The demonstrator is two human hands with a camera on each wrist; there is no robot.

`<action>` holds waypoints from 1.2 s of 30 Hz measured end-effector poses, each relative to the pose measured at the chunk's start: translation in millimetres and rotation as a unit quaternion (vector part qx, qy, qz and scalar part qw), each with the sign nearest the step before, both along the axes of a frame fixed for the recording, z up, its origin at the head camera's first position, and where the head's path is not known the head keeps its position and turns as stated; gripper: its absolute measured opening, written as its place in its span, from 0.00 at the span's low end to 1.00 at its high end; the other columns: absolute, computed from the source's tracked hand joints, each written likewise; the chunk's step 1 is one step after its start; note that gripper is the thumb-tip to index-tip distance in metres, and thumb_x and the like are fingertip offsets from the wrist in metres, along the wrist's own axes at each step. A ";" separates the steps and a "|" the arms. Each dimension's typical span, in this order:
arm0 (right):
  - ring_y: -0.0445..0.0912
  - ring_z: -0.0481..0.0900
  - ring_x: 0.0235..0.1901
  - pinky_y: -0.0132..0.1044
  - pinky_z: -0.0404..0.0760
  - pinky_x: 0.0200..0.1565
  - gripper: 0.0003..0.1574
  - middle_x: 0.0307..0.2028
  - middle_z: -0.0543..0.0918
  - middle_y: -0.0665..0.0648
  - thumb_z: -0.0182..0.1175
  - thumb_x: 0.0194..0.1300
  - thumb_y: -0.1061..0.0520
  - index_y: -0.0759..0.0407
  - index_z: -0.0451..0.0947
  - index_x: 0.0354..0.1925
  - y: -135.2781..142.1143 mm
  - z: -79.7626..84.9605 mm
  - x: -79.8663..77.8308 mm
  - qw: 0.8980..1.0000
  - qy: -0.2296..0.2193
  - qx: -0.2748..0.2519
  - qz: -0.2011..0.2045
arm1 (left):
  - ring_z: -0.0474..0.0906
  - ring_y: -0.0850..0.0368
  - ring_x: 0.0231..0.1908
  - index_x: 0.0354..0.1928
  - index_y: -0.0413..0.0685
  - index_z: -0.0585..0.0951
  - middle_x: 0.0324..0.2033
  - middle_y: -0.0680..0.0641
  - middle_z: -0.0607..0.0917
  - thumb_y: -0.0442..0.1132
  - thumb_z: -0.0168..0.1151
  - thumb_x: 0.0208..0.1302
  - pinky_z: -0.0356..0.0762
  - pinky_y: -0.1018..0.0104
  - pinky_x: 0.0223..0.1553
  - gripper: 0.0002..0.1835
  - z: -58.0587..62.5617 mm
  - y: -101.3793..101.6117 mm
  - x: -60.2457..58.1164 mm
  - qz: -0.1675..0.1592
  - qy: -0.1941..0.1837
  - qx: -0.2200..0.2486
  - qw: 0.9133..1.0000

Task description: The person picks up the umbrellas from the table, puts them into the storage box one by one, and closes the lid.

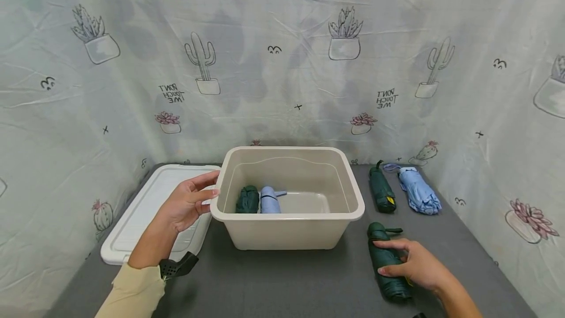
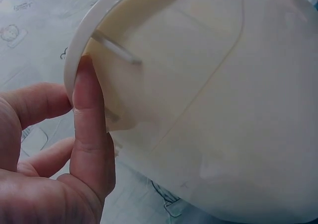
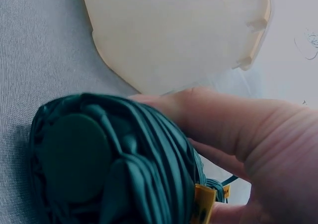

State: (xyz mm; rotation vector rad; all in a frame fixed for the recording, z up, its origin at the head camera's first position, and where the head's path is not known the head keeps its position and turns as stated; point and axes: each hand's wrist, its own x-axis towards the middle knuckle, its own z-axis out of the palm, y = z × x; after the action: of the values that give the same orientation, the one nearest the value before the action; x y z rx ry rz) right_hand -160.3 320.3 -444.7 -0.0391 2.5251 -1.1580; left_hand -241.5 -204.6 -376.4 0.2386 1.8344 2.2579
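My left hand (image 1: 187, 202) is at the left end of a beige plastic bin (image 1: 287, 232), its fairly straight fingers touching the rim from outside. In the left wrist view, one fingertip (image 2: 88, 80) lies just under the rim. Inside the bin, at its left, a dark green folded umbrella (image 1: 247, 200) and a light blue folded umbrella (image 1: 269, 201) lie side by side. My right hand (image 1: 412, 261) grips another dark green folded umbrella (image 1: 381, 259) on the table, thumb and fingers around its side. The right wrist view shows its round end (image 3: 74, 152) close up.
A white lid (image 1: 139, 210) lies left of the bin, partly behind my left arm. At the right back, a third green folded umbrella (image 1: 381, 189) and a light blue one (image 1: 418, 191) lie on the grey table (image 1: 273, 283). A patterned curtain (image 1: 282, 77) surrounds the table.
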 end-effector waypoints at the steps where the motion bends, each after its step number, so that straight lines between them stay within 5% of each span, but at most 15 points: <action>1: 0.62 0.64 0.60 0.54 0.77 0.49 0.41 0.63 0.66 0.69 0.75 0.42 0.44 0.47 0.77 0.57 0.0 0.7 0.0 1.000 0.001 0.001 0.001 | 0.83 0.50 0.46 0.69 0.40 0.61 0.56 0.41 0.71 0.28 0.59 0.62 0.80 0.52 0.43 0.33 0.4 0.0 -0.5 0.000 -0.001 -0.002 1.000; 13: 0.57 0.70 0.53 0.45 0.79 0.43 0.41 0.63 0.64 0.71 0.75 0.44 0.47 0.51 0.76 0.58 -0.2 3.8 -0.4 1.000 -0.002 -0.027 0.008 | 0.83 0.51 0.45 0.69 0.39 0.60 0.54 0.41 0.71 0.29 0.60 0.62 0.81 0.53 0.42 0.34 4.3 -1.6 -1.2 -0.005 0.003 -0.003 1.000; 25: 0.63 0.65 0.59 0.53 0.78 0.46 0.40 0.65 0.63 0.70 0.74 0.44 0.46 0.47 0.77 0.57 -1.7 2.9 0.4 1.000 -0.020 -0.004 -0.005 | 0.83 0.53 0.44 0.70 0.37 0.58 0.55 0.40 0.71 0.28 0.58 0.62 0.83 0.57 0.41 0.34 0.4 -2.7 -0.8 -0.023 0.014 0.007 1.000; 36: 0.54 0.75 0.45 0.41 0.80 0.38 0.40 0.62 0.67 0.71 0.76 0.41 0.51 0.51 0.77 0.56 -7.6 -8.1 5.4 0.999 0.017 -0.024 -0.032 | 0.83 0.53 0.45 0.69 0.38 0.60 0.55 0.40 0.71 0.30 0.59 0.62 0.83 0.57 0.41 0.34 -4.4 -2.3 2.1 -0.015 0.024 -0.009 1.000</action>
State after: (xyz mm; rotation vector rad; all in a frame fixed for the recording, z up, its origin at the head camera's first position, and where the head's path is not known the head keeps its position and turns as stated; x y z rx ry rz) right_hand -154.9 312.7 -452.8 0.0091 2.5454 -1.2523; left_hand -239.4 -206.9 -380.8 0.3168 1.8605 2.2345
